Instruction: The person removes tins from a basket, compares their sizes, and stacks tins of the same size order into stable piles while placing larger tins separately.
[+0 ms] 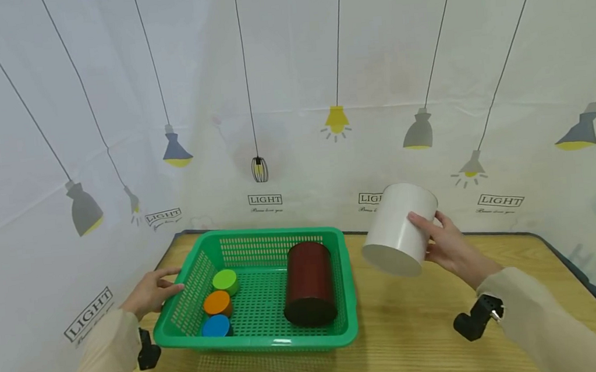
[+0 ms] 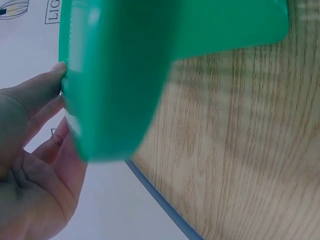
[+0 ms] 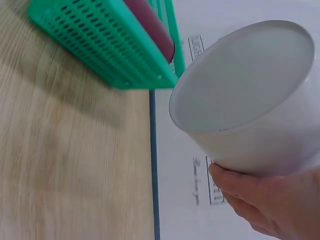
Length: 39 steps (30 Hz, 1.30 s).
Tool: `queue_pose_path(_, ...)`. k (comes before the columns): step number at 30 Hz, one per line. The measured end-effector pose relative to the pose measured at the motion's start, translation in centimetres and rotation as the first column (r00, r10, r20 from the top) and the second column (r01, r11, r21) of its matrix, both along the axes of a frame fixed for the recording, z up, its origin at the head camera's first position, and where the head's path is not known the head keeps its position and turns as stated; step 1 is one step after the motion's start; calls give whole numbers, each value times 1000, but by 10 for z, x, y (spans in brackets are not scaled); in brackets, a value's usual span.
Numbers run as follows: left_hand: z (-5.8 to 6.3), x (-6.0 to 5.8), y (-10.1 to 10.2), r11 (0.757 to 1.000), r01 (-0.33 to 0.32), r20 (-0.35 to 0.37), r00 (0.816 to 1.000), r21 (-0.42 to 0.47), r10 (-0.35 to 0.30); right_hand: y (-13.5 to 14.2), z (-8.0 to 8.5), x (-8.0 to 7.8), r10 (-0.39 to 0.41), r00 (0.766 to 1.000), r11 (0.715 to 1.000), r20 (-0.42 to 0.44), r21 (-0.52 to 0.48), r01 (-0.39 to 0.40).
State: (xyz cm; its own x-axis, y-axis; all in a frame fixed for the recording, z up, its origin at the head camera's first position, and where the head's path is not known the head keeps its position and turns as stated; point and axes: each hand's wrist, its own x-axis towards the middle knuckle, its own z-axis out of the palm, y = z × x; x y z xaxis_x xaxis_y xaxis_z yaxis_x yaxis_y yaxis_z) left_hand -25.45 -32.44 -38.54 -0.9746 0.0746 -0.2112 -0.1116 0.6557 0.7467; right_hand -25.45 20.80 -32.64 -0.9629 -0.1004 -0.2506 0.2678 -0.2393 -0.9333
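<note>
My left hand (image 1: pixel 151 292) grips the left rim of a green plastic basket (image 1: pixel 275 232), thumb on top and fingers against its outer side in the left wrist view. Inside the basket, a dark red cylinder (image 1: pixel 309 281) lies on its side at the right. A lime green disc (image 1: pixel 225 281), an orange disc (image 1: pixel 218 303) and a blue disc (image 1: pixel 217 326) line the left side. To the right of the basket, my right hand (image 1: pixel 452 248) holds a white cylinder (image 1: pixel 401 230) tilted above the table. Its pale flat end (image 3: pixel 245 75) faces the right wrist camera.
The wooden table (image 1: pixel 410 340) has a dark edge strip and meets a white curtain (image 1: pixel 291 93) printed with hanging lamps and lettering, behind and at both sides. Black wrist cameras (image 1: pixel 479 316) sit below both sleeves.
</note>
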Motion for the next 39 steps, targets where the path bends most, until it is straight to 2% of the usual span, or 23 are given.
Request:
queue_pose_path(4,0,-1,-1,1000,0,3,1000,13,0,20,-9,4,-50,999,998,13,34,49)
queue_pose_path(9,2,0,2,1000,-12,14,1000,7,12,43,-24,7,-144,989,985,-20,97,145)
queue_pose_path(16,2,-1,2,1000,-5,2,1000,-4,5,75,-51,5,-269,962,942,-55,195,274)
queue_pose_path(18,3,-1,3,1000,-4,-4,1000,-15,4,90,-68,-2,-308,949,925,-63,214,314)
queue_pose_path(23,2,0,3,1000,-21,-2,1000,-17,21,144,-132,-36,-421,898,848,-125,297,439)
queue_pose_path(25,2,0,3,1000,-28,3,1000,-11,28,163,-157,-49,-463,870,808,-172,322,494)
queue_pose_path(28,1,-1,3,1000,-24,3,1000,-19,24,176,-177,-55,-473,854,773,-217,362,521)
queue_pose_path(30,2,0,4,999,-27,5,1000,-17,27,174,-179,-51,-484,840,728,-244,420,541)
queue_pose_path(31,2,0,4,1000,-28,6,1000,-13,28,170,-175,-46,-483,840,711,-247,449,541)
queue_pose_path(34,2,-1,3,1000,-22,12,1000,-1,22,151,-156,-28,-489,831,636,-266,543,549)
queue_pose_path(37,1,-1,1,1000,-6,10,1000,4,6,130,-133,-12,-509,813,602,-282,559,570)
queue_pose_path(39,1,-1,0,1000,-9,8,1000,0,9,119,-123,-5,-517,798,578,-310,561,593)
